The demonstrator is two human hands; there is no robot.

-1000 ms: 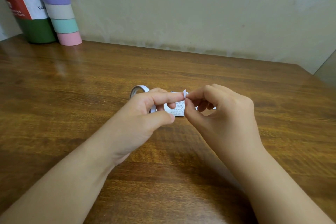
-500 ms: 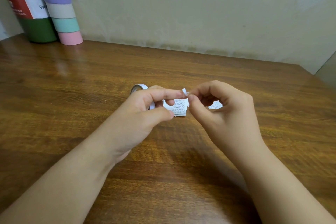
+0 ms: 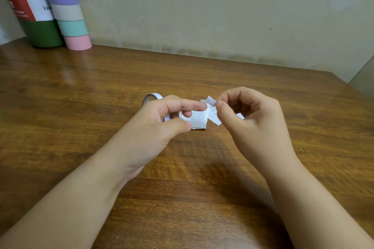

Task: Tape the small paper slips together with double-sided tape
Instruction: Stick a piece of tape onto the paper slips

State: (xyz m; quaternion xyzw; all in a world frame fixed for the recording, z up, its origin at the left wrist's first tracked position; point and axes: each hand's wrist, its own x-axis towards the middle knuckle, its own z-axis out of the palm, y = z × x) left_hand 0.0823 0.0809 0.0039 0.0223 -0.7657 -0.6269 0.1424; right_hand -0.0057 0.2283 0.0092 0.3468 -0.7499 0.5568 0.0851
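Note:
My left hand [image 3: 162, 125] pinches a small printed paper slip [image 3: 197, 120] between thumb and index finger, just above the wooden table [image 3: 81, 91]. My right hand [image 3: 249, 119] pinches a thin white strip [image 3: 212, 112], pulled a little away from the slip's right edge; whether it is tape backing or another slip I cannot tell. A white roll of double-sided tape [image 3: 151, 98] stands on edge behind my left hand, mostly hidden by it. A bit of more paper [image 3: 240, 116] shows under my right hand's fingers.
A dark green bottle [image 3: 26, 8] with a red and white label stands at the back left against the wall. Beside it rises a stack of pastel tape rolls [image 3: 67, 12]. The table's right edge runs near the far right.
My right hand has drawn to the right, pulling the white strip apart from the slip. My left hand holds its place.

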